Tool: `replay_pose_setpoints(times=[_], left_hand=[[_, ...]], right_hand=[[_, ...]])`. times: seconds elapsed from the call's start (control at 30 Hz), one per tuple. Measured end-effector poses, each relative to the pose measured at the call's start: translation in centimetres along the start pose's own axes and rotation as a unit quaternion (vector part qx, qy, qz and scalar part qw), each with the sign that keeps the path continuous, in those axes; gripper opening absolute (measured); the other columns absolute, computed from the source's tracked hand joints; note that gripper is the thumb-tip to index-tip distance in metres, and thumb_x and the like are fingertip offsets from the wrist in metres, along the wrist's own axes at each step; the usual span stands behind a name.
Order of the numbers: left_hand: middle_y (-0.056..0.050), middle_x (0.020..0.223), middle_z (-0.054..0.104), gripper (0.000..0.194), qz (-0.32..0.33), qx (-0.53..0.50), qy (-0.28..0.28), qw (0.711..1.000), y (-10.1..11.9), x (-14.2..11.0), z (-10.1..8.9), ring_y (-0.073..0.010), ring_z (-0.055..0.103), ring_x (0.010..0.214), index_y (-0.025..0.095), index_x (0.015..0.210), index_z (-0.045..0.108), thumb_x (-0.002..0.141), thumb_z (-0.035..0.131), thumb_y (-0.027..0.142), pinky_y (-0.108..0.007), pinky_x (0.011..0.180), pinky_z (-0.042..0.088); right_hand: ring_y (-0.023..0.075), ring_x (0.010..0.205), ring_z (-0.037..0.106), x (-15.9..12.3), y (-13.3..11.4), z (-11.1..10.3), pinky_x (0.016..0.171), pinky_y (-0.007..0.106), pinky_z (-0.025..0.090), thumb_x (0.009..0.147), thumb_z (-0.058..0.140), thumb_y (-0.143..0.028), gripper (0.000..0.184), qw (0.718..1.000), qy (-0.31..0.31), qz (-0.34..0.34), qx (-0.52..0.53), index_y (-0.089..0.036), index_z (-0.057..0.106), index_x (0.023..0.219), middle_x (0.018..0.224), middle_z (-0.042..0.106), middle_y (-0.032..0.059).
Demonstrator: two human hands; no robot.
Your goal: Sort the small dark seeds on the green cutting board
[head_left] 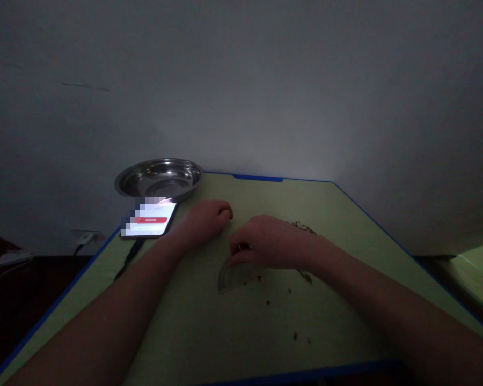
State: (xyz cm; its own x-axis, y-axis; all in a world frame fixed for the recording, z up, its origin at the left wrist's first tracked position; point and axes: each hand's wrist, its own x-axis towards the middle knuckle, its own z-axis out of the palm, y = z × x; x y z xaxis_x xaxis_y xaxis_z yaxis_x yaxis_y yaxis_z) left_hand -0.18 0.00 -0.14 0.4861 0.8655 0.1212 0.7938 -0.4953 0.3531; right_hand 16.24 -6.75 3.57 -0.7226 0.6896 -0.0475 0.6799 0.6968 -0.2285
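My right hand (265, 241) is closed over the upper part of a clear plastic piece (225, 279) with a curved rim, which looks like a protractor. Its straight lower edge slants along the tabletop, and my fingers hide the rest. Small dark grains or seeds (306, 276) lie beside and beyond this hand, with a few loose ones (295, 336) nearer the front edge. My left hand (207, 217) rests on the table as a loose fist, fingers curled, between the phone and my right hand. Nothing shows in it.
A shiny steel basin (161, 177) stands at the table's far left corner. In front of it lies a lit phone (148, 220), with a dark strap or cable (131, 257) below. The pale table (209, 332) has blue edging and meets a grey wall (265, 96).
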Motion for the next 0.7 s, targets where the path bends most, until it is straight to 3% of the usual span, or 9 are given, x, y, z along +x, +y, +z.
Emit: replay_pose_setpoints(times=[0.27,0.47,0.7], left_hand=[[-0.004,0.074,0.068,0.035,-0.020,-0.009,-0.010,1.000,0.4,-0.2,-0.3,-0.0165,0.059,0.066,0.019,0.088,0.070,0.079,0.037,0.027,-0.027,0.061,0.040],[-0.003,0.072,0.068,0.033,-0.026,-0.012,-0.012,1.000,0.4,-0.1,-0.4,-0.0163,0.059,0.066,0.019,0.086,0.070,0.078,0.038,0.026,-0.027,0.062,0.041],[-0.002,0.063,0.065,0.033,-0.040,-0.018,-0.013,0.999,0.6,-0.1,-0.5,-0.0156,0.057,0.059,0.020,0.088,0.069,0.078,0.038,0.026,-0.027,0.060,0.040]], right_hand=[[0.0139,0.065,0.060,-3.5,-0.1,0.2,0.061,0.025,0.037,0.085,0.063,-0.040,0.021,0.997,-0.045,0.020,0.058,-0.022,0.074,0.084,0.075,0.072,0.0014],[0.0106,0.053,0.051,-5.2,2.1,-0.4,0.052,0.024,0.031,0.088,0.058,-0.040,0.026,0.991,-0.010,0.107,0.086,-0.020,0.072,0.080,0.062,0.064,-0.0012],[0.0108,0.055,0.053,-6.0,2.4,1.1,0.054,0.024,0.033,0.086,0.061,-0.038,0.023,0.991,0.004,0.099,0.092,-0.019,0.073,0.080,0.062,0.064,-0.0011]])
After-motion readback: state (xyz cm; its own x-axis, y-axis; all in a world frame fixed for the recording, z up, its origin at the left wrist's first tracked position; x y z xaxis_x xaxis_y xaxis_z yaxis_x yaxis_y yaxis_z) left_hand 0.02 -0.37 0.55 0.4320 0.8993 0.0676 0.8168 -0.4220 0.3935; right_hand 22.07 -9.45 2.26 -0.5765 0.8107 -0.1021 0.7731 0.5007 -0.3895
